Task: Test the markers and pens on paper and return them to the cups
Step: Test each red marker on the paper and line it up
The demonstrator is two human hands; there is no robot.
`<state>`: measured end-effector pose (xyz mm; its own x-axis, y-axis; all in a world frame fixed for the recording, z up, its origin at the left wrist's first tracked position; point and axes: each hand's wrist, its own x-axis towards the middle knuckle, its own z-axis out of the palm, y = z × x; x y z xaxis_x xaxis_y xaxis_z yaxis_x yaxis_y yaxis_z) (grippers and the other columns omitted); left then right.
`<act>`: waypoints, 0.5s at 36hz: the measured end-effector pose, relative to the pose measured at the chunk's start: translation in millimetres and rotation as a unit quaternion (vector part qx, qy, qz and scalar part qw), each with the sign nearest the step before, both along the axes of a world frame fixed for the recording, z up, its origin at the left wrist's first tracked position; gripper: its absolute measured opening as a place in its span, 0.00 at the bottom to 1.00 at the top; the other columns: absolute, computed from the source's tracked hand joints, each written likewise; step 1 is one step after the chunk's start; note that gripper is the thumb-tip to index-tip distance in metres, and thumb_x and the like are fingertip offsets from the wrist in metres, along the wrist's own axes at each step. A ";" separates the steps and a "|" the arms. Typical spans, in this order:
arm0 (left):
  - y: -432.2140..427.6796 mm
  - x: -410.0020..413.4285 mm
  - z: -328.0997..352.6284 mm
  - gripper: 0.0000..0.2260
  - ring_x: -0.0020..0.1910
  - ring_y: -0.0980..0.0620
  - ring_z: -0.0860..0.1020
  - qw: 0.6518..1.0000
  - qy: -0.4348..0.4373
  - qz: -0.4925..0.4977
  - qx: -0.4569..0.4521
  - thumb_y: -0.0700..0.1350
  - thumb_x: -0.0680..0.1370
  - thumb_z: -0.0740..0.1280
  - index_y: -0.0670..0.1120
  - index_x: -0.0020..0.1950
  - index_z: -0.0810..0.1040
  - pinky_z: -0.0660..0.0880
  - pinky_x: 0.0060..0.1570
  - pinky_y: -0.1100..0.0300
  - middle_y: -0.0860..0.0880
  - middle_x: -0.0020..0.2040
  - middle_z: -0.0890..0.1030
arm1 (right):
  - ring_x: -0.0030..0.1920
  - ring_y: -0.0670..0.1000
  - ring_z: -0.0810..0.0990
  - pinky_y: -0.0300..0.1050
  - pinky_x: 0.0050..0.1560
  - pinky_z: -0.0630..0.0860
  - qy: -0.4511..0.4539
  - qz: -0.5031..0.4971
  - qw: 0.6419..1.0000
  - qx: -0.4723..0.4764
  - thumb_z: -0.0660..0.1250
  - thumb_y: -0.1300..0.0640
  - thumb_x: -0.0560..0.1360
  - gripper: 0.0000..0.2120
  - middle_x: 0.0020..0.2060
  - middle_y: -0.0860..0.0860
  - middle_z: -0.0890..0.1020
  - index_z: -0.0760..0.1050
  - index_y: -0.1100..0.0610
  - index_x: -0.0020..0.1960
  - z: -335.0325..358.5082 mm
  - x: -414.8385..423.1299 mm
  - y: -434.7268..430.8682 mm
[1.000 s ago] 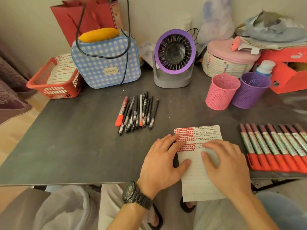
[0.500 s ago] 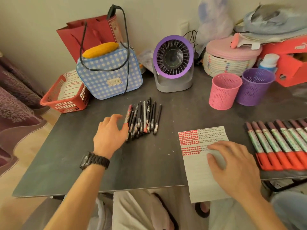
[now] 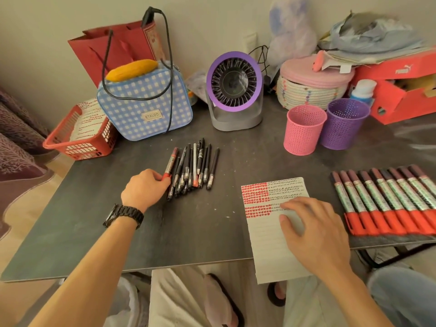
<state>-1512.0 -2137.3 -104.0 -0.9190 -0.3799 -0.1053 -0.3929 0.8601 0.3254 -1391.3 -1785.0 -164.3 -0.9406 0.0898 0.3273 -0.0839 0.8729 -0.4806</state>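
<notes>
Currently: left hand (image 3: 144, 187), arm outstretched, fingers curled, pinches near end of red marker (image 3: 170, 164); pen pile (image 3: 194, 168) just right of it. Right hand (image 3: 313, 228), fingers spread, presses paper (image 3: 269, 253) flat.

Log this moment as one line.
left hand: pinches red plastic marker | right hand: rests on lined white paper sheet | pink mesh cup, purple mesh cup: no pens showing
</notes>
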 end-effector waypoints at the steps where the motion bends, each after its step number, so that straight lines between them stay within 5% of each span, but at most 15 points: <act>1: -3.1 -1.7 -0.6 0.14 0.47 0.47 0.76 1.000 -0.001 0.000 0.017 0.62 0.78 0.66 0.53 0.50 0.80 0.73 0.47 0.54 0.49 0.48 0.81 | 0.58 0.49 0.73 0.49 0.53 0.72 0.000 0.001 1.000 0.000 0.64 0.44 0.74 0.14 0.57 0.43 0.80 0.81 0.45 0.56 0.4 0.1 -0.1; 8: -20.4 3.1 -3.4 0.11 0.42 0.49 0.79 0.978 0.072 0.039 0.193 0.57 0.77 0.70 0.53 0.41 0.84 0.72 0.39 0.56 0.53 0.37 0.83 | 0.58 0.49 0.72 0.50 0.53 0.72 -0.010 0.000 1.000 0.000 0.66 0.45 0.75 0.12 0.57 0.43 0.80 0.81 0.44 0.56 2.3 1.1 0.7; 13: -4.5 39.4 4.5 0.10 0.36 0.56 0.80 0.914 0.176 0.035 0.364 0.55 0.79 0.70 0.49 0.51 0.83 0.74 0.38 0.58 0.55 0.42 0.86 | 0.58 0.48 0.72 0.46 0.52 0.68 -0.022 -0.004 1.000 0.016 0.73 0.49 0.74 0.11 0.56 0.42 0.79 0.81 0.43 0.56 1.2 0.3 1.0; 18: 35.5 90.4 11.4 0.07 0.34 0.51 0.76 0.849 0.195 0.012 0.491 0.44 0.82 0.65 0.44 0.54 0.82 0.73 0.37 0.58 0.50 0.39 0.82 | 0.58 0.47 0.71 0.46 0.52 0.67 -0.027 0.003 1.000 0.012 0.73 0.49 0.74 0.11 0.56 0.41 0.79 0.80 0.43 0.56 3.8 0.5 1.9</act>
<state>-1421.6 -2101.8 -92.5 -0.9497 -0.3049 -0.0717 -0.1045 0.0926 0.9902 -1390.8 -1783.1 -160.5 -0.9577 0.0774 0.2773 -0.0626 0.8843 -0.4628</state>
